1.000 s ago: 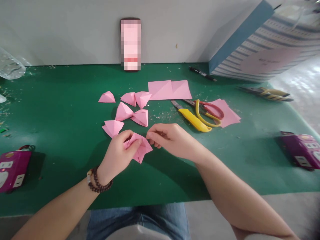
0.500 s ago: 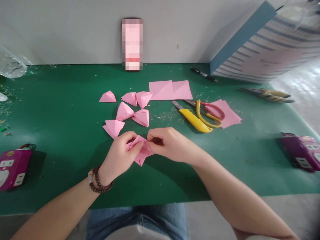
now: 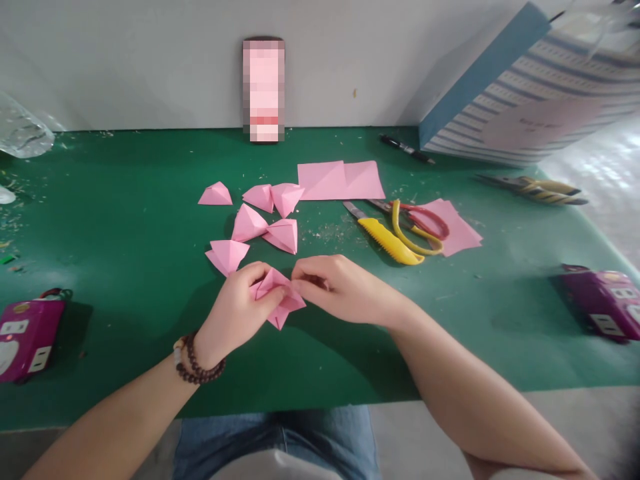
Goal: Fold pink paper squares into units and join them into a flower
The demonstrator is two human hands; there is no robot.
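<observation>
While the left hand (image 3: 239, 303) is pinching a creased pink paper piece (image 3: 290, 301), the right hand (image 3: 345, 290) is working at its right edge, grip unclear; uneven pressure could be skewing folds; slipping could be nudging the folded paper unit (image 3: 228, 255) just beyond the left grip.

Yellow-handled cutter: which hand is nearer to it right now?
Right. The right hand is below and left of the yellow-handled cutter in the picture, apart from it; the left hand is farther left, holding folded pink paper.

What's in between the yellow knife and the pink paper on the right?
Scissors. The head view shows their handles between the knife and the paper, partly over the paper.
</observation>
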